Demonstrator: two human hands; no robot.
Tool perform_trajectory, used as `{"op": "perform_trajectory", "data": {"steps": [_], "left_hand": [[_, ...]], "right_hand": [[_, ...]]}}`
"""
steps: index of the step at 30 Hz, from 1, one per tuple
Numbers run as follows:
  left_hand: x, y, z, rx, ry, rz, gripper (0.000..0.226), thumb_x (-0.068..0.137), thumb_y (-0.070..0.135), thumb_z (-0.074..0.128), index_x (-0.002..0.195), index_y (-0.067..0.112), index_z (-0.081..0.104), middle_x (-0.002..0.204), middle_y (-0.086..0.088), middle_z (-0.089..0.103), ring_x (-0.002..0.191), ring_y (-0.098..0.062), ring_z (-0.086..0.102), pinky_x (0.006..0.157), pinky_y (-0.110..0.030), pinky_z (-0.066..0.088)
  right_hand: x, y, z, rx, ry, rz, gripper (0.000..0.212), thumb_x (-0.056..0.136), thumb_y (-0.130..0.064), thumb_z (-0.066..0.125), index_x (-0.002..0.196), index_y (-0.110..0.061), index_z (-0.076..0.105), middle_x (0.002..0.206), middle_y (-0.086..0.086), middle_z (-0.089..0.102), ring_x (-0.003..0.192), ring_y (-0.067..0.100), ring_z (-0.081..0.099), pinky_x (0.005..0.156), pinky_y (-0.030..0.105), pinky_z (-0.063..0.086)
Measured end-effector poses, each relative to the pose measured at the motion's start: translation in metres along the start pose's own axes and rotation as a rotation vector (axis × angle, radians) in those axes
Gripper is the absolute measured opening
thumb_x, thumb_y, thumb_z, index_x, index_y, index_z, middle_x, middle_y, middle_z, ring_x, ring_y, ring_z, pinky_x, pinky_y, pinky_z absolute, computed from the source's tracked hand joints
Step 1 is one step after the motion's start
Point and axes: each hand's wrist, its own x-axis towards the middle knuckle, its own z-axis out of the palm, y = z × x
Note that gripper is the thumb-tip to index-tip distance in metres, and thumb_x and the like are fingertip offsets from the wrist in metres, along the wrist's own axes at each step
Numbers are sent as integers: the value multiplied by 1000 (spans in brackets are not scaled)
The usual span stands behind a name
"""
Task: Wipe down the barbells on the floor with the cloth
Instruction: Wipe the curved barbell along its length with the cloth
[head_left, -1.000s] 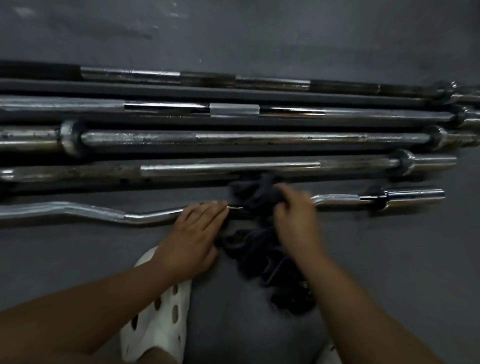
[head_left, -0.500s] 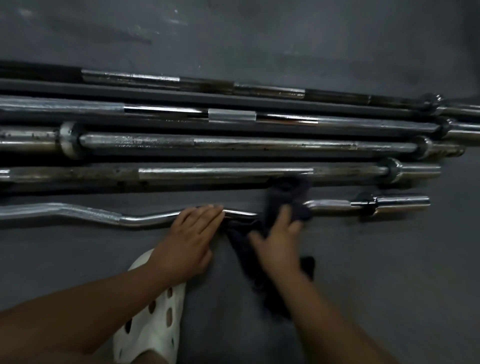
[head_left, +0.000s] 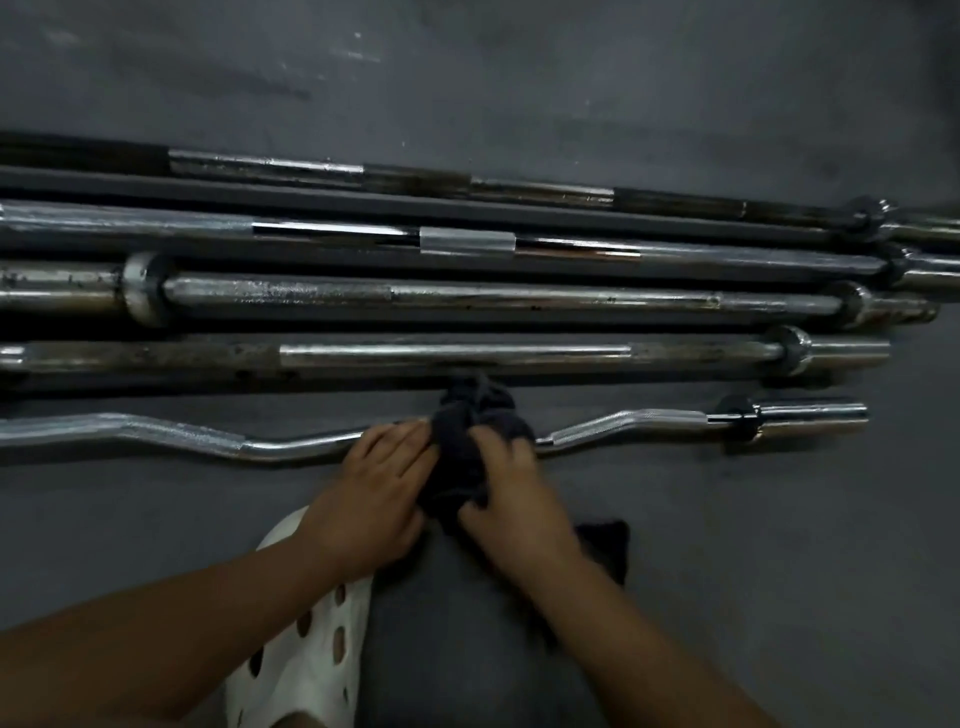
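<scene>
While on bar (head_left: 291, 448), cloth (head_left: 467, 436) in hand (head_left: 514, 499)

Hands held close together
Left hand (head_left: 374, 483) is laid flat, fingers straight; right hand (head_left: 511, 499) is curled round the cloth (head_left: 470, 415).

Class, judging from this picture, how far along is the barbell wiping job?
Done: nothing visibly finished. In hand: the right hand grips the dark cloth on the middle of the curved bar; the left hand rests on it. Left: the straight bars behind, rust-spotted, lie untouched.
</scene>
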Motion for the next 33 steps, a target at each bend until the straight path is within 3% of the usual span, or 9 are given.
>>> {"op": "perform_trajectory", "data": {"steps": [3,5,10,14,16,20,25,30,33], "left_hand": [[0,-1,2,10,-1,-28,83,67,31,55,147,11,43,154,-6,39,141,-25,35,116,-43,25],[0,0,1,7,-34,-30,84,68,32,53,149,11,41,156,-5,37,142,-25,35,116,-44,26],[0,2,-3,12,15,-2,78,66,31,56,141,10,46,146,-10,46,135,-28,40,114,-42,23],[0,0,-2,8,10,-19,80,67,31,52,144,9,47,151,-7,42,138,-25,37,116,-41,22],[0,0,-2,1,-21,-32,83,67,32,51,146,10,44,153,-6,40,139,-24,36,116,-42,23],[0,1,-5,23,-14,-13,80,62,35,57,137,8,47,141,-15,52,130,-29,40,116,-38,14],[0,1,-2,-18,5,-30,80,68,29,54,146,9,45,152,-6,41,139,-24,36,118,-38,18],[0,2,-5,-6,-28,-19,80,65,32,53,141,8,48,148,-11,45,134,-28,41,118,-38,14],[-1,0,-4,-6,-20,-17,81,68,31,54,146,10,45,152,-8,41,138,-25,37,119,-39,17]], "right_hand": [[22,51,-29,76,342,271,70,77,-16,66,141,-28,40,134,16,43,115,38,54,100,39,45],[18,52,-29,35,317,569,79,81,-17,69,149,-20,29,137,25,37,113,46,55,97,43,46],[5,10,-4,32,-141,71,79,79,-24,68,147,-27,30,137,17,42,117,36,56,97,38,49],[18,59,-24,87,275,402,78,80,-16,68,149,-28,34,138,18,42,116,40,55,98,41,47],[5,39,-5,56,230,549,75,82,-20,66,147,-23,28,133,23,41,109,45,56,90,44,48],[0,1,24,328,-177,95,82,68,-28,63,144,-33,31,128,10,55,114,28,62,95,40,53],[20,54,-24,186,353,442,75,77,-12,66,147,-21,39,133,17,49,115,35,56,100,42,48],[-2,-3,18,208,-171,196,66,77,-25,66,138,-28,40,124,13,50,111,34,58,93,38,51],[12,31,-23,54,119,148,55,73,-19,68,128,-21,60,129,17,48,115,36,54,104,34,44]]}}
